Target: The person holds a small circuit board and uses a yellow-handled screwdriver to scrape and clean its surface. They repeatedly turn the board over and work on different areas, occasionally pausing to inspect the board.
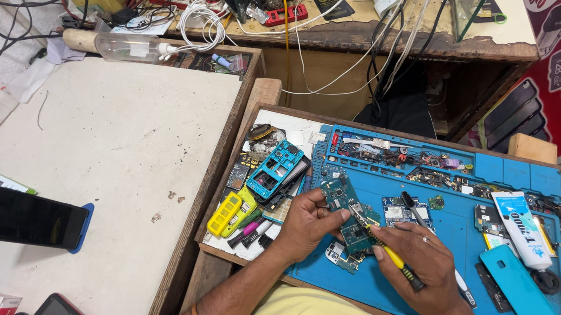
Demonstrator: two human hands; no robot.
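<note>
We look down on a wide, pale-topped wooden desk (115, 144), where a large blue silicone repair mat (451, 241) fills the right half and a second, scarred wooden bench (396, 43) stands behind it, strung with white cables. On the bare left side lies a dark, switched-off smartphone (19, 215); a clear plastic bottle (129, 47) rests on its side at the far edge.

On the mat, a turquoise plastic phone back cover (520, 290) and a white squeeze tube (522, 226) lie to the right of our hands, a yellow phone shell (229, 211) and a blue phone frame (274, 169) to the left.

Our left hand (305, 223) is curled closed around the near end of a small green phone circuit board (349, 213), thumb on top, pinning it to the mat. Our right hand (422, 265) is closed in a pen grip on a yellow-and-black-handled screwdriver (389, 256). The tool's long axis runs from lower right up to upper left, its tip touching the board just beside the left thumb (so the board lies up and to the left of the right hand, directly between the two).
</note>
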